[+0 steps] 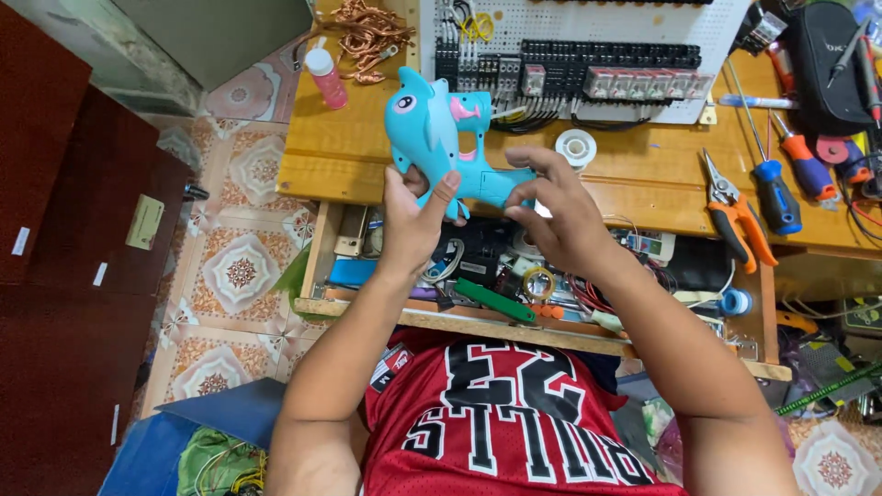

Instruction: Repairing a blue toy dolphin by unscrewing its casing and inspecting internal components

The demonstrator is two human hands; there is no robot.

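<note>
Blue plastic, shaped like a dolphin with a pink mouth, the toy (439, 138) is held in the air between both hands, above the near edge of the wooden worktop (349, 152) and over an open drawer (514, 276) crammed with wires, tape rolls and tools. The left hand (415, 216) is closed around the grip-like lower part under the dolphin's head, thumb up along its side; the right hand (556, 207) pinches the tail end with fingertips and thumb, the other fingers loosely curled. The right-hand hold looks the weaker one, I judge: only the fingertips bear on smooth plastic, so a twist or a pull there could make the tail slip free, and the toy would then swing on the left hand or drop into the drawer straight below, where it could snag in the tangled wires. Just beyond the right hand lies a white tape roll (576, 147), and farther to that hand's outer side orange pliers (735, 216) and screwdrivers (790, 179); a wide sweep of the elbow could knock these. Beyond the left hand stands a pink bottle (325, 78), well apart and less at risk
</note>
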